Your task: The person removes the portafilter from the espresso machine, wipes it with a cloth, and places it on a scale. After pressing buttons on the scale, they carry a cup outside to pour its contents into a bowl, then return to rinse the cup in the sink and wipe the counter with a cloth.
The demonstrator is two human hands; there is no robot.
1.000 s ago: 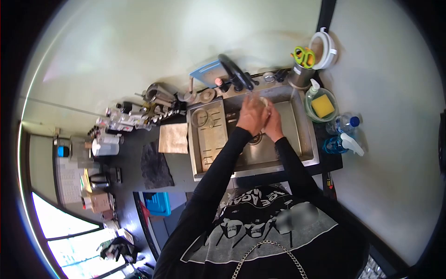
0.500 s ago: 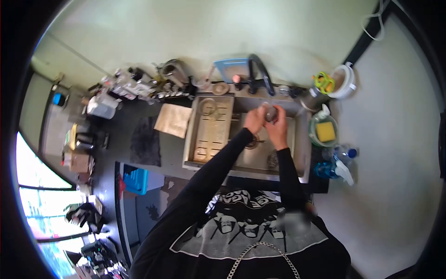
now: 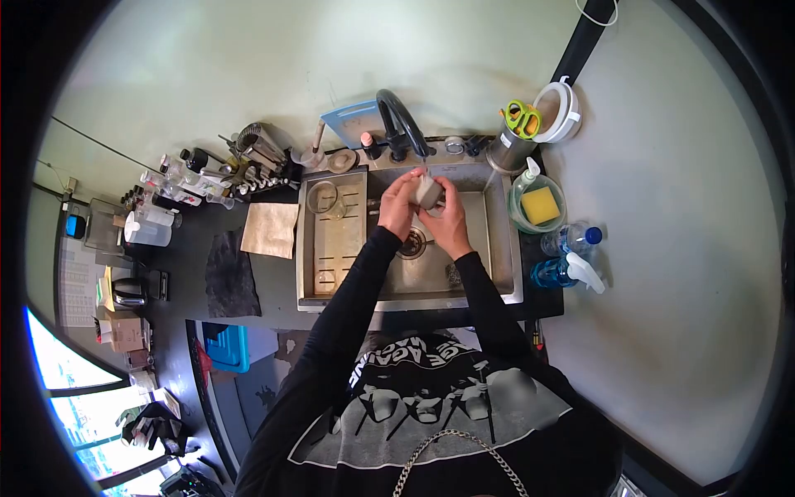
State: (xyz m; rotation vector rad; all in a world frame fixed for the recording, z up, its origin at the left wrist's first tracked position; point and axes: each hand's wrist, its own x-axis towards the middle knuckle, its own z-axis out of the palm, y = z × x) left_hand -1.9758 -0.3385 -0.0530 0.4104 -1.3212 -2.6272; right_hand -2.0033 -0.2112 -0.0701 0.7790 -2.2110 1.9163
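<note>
Over the sink [image 3: 502,248], a small greyish cup-like vessel [image 3: 427,192] sits between my two hands, directly below the spout of the black faucet [image 3: 401,116]. My left hand [image 3: 399,205] is closed around its left side, with the fingertips at its top. My right hand [image 3: 449,219] cups it from the right and from below. Part of the vessel is hidden behind the fingers. Beneath my hands, the round drain [image 3: 412,243] shows in the basin. A dark scouring pad [image 3: 453,274] lies to the right in the basin.
The draining tray [image 3: 341,240] at left carries glassware [image 3: 322,198]. A tan cloth [image 3: 270,230] and a dark cloth [image 3: 232,275] lie beside it. At right stand a yellow sponge [image 3: 541,205] on a tub, a water bottle [image 3: 571,238] and a blue spray bottle [image 3: 551,273]. Bottles and utensils line the back left.
The camera view has shifted, so the sink sits further left. Both hands still hold the vessel, which has turned between the fingers and is now beneath the faucet's spout.
</note>
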